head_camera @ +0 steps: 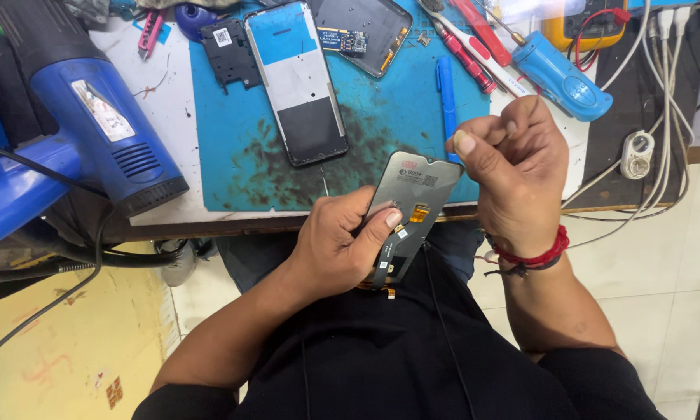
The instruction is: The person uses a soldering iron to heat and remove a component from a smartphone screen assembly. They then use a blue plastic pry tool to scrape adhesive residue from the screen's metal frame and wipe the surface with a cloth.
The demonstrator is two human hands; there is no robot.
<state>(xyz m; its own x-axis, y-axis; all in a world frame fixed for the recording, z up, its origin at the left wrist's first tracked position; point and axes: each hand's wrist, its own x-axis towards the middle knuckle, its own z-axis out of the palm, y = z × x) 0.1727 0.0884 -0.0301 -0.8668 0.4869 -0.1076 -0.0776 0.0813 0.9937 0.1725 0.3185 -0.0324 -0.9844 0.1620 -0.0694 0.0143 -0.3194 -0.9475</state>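
My left hand (338,245) grips a grey phone display panel (410,204) by its left edge, back side up, with orange flex connectors showing. It hangs over the table's front edge, above my lap. My right hand (513,167) hovers at the panel's upper right corner, thumb and fingers pinched together; I cannot tell if anything thin is between them. A red thread band circles that wrist. On the blue work mat (381,109) lies a phone frame (295,82) with blue, white and black areas.
A blue heat gun (93,117) lies at the left. A black cover piece (229,53), a second open phone body (365,31), a blue pen (446,93), red-handled screwdrivers (474,39), a blue tool (560,78) and white cables (661,101) sit around the mat.
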